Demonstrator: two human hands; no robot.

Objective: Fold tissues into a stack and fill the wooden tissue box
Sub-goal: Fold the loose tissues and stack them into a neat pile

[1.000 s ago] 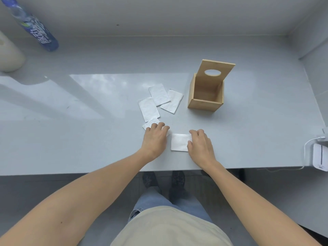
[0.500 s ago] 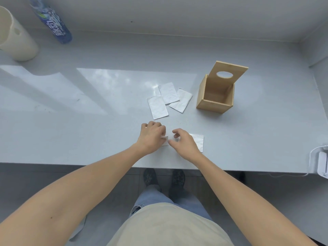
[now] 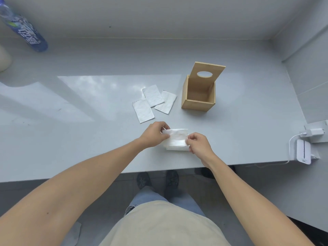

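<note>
My left hand and my right hand each pinch one end of a white tissue, held stretched between them just above the grey table near its front edge. Under it a folded white tissue lies flat on the table. Three folded tissues lie spread a little farther back. To their right stands the wooden tissue box, empty inside, with its lid, which has an oval hole, raised upright at the back.
A blue-labelled plastic bottle lies at the far left by a cream container. A white charger and device with a cable sit at the table's right edge. A wall runs along the back and right.
Both hands have come off the table and lifted a tissue between them, drawing it out sideways. The right hand moved right, over the flat folded tissue.
</note>
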